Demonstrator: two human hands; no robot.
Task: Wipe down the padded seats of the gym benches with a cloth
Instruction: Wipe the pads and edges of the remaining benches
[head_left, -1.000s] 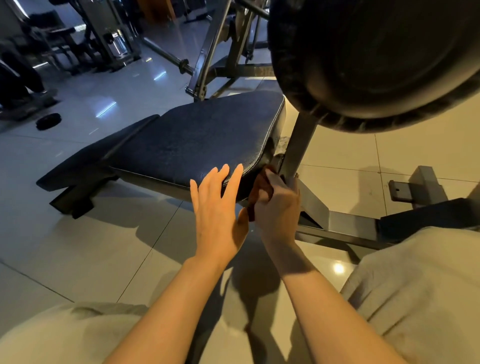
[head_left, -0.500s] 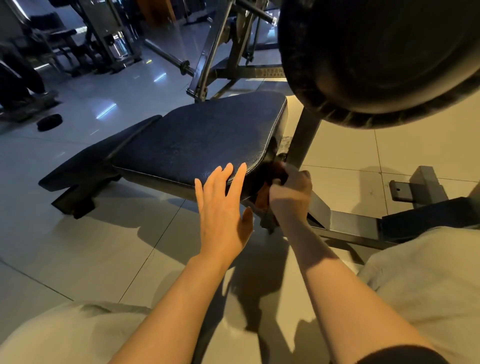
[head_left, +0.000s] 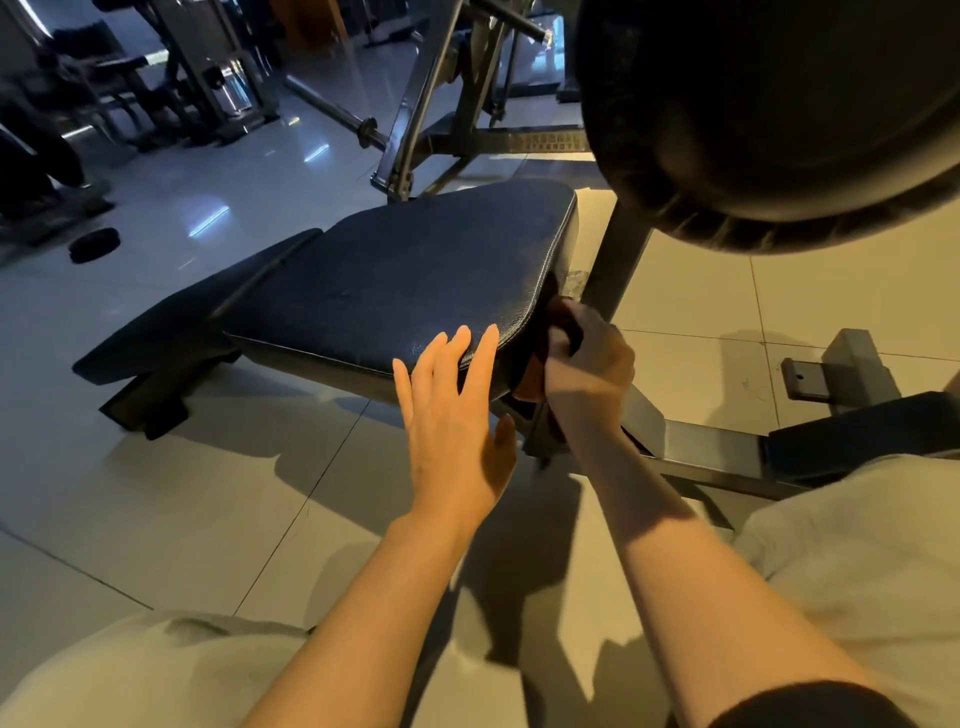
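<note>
A person crouches at the near end of a gym bench, whose padded seat (head_left: 395, 275) stretches away toward the upper left. The left hand (head_left: 457, 431) lies flat, fingers straight and slightly spread, its fingertips resting on the seat's near corner, apparently to steady the pad while the other hand works. The right hand (head_left: 587, 364) is curled tight around a dark reddish cloth (head_left: 535, 379), bunched against the seat's right-hand edge, just beside the steel upright (head_left: 613, 260) that rises there; the grip seems chosen to push the fabric into the narrow gap between cushion and frame, where a flat wipe would not reach. Most of the cloth is hidden behind the fingers and the cushion's rim, so how much of it touches the vinyl cannot be told. A large rubber weight plate (head_left: 779, 104) hangs above and to the right of the seat, crowding the working space. The bench's lower pad (head_left: 171, 322) slopes off beyond the seat's far end, and a small dark disc (head_left: 94, 244) sits on the tiled floor (head_left: 208, 493) well apart from the seat, to its left. Judging by the position, the side edge is being cleaned.
</note>
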